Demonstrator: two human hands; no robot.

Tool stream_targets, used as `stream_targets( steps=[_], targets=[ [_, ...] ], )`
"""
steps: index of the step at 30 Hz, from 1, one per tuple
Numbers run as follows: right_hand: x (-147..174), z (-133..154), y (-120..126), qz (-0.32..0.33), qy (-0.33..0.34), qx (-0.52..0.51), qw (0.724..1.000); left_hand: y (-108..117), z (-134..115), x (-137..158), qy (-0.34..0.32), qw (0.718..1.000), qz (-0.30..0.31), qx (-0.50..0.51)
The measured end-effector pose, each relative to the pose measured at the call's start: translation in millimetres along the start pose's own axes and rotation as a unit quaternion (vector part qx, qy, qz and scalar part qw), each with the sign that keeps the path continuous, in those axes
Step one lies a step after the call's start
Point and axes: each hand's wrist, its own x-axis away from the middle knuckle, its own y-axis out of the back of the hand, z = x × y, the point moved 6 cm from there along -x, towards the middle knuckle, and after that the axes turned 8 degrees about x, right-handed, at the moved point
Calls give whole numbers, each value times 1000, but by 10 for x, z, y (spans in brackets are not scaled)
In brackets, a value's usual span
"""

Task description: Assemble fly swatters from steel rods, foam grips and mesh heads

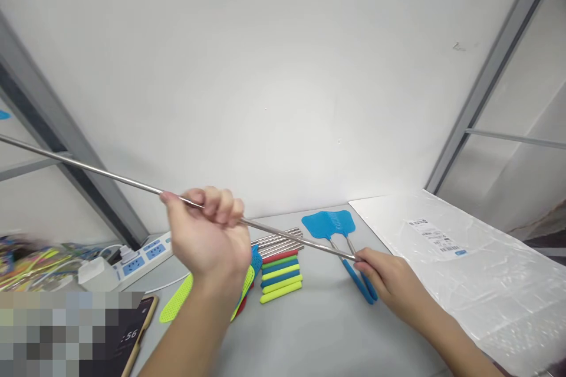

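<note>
While the phone at lower left shows ":56", the print on the white plastic-wrapped package looks too small to read. The left hand, palm facing the camera, curls round a slim, shiny metal rod; the right hand pinches its lower end above the grey table, by blue flyswatters.

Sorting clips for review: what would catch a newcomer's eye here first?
A long metal rod slants across the view, gripped by the left hand and the right hand. Below it, bright handles lie in a row on the grey table, with blue paddles near the wall.
</note>
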Motion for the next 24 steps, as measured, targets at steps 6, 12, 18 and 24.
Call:
stream_targets(
  steps=[6, 12, 18, 24],
  targets=[
    [-39, 103, -159, 14, 4, -31, 999, 149, 426, 330, 93, 995, -2, -30],
    [27, 219, -259, -4, 18, 25, 1000, 221, 265, 226, 60, 996, -41, -53],
    [104, 103, -230, -68, 36, 55, 996, 377, 127, 165, 46, 997, -47, -43],
    [176, -115, -331, -157, 45, 68, 984, 747, 227, 170, 45, 995, 16, -86]
  ],
)
